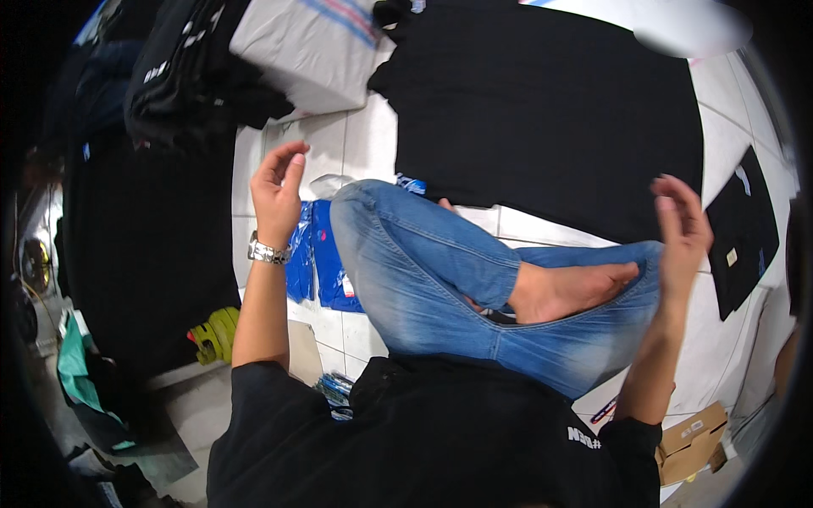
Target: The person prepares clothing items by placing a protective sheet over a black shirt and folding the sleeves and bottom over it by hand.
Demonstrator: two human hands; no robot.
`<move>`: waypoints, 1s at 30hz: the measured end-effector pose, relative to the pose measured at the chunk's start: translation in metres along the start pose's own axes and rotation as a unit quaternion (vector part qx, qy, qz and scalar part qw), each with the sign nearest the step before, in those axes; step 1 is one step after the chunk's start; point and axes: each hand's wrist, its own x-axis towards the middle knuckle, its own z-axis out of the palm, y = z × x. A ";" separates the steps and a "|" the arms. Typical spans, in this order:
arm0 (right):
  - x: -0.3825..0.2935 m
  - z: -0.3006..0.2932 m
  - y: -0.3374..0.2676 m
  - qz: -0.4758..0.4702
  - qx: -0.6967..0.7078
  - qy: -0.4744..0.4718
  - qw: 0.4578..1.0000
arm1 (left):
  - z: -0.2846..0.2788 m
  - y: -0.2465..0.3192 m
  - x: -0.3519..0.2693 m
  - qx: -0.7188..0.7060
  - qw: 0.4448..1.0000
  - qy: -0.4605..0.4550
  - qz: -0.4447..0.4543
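Observation:
My left hand (277,193), with a metal-band watch (269,249) on its wrist, hovers over the tiled floor beside my bent knee, its fingers loosely curled around nothing. At the other side my right hand (685,213) is raised by the near right edge of a large black garment (546,114), also holding nothing. That garment lies spread flat on the white tiles in front of my crossed legs, with a small blue printed piece (411,185) at its lower left corner. Blue packets in clear plastic (331,260) lie beside my knee, below my left hand.
Black garments are piled (184,76) by a white woven sack (311,57) at the upper left. Black cloth (152,247) and a yellow-green object (218,333) are at left. A folded black garment (743,235) lies right, above an open cardboard box (692,444).

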 end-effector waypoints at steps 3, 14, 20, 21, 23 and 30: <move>-0.015 0.119 -0.034 0.020 -0.023 -0.210 0.977 | -0.024 -0.047 -0.048 0.058 0.991 -0.038 -0.117; -0.089 0.363 -0.062 -0.133 -0.061 -0.345 0.927 | 0.017 -0.108 -0.059 -0.130 0.987 -0.030 -0.093; -0.063 0.367 -0.066 0.000 0.115 -0.353 0.929 | 0.032 -0.067 -0.030 -0.355 0.931 -0.059 -0.065; -0.058 0.363 -0.066 -0.036 0.120 -0.329 0.936 | 0.032 -0.062 -0.025 -0.366 0.923 -0.101 -0.060; -0.043 0.353 -0.063 -0.109 0.128 -0.280 0.945 | 0.038 -0.058 -0.008 -0.389 0.902 -0.182 -0.050; 0.000 0.299 -0.033 -0.025 0.128 -0.327 0.936 | 0.062 -0.081 0.064 -0.423 0.815 -0.389 -0.068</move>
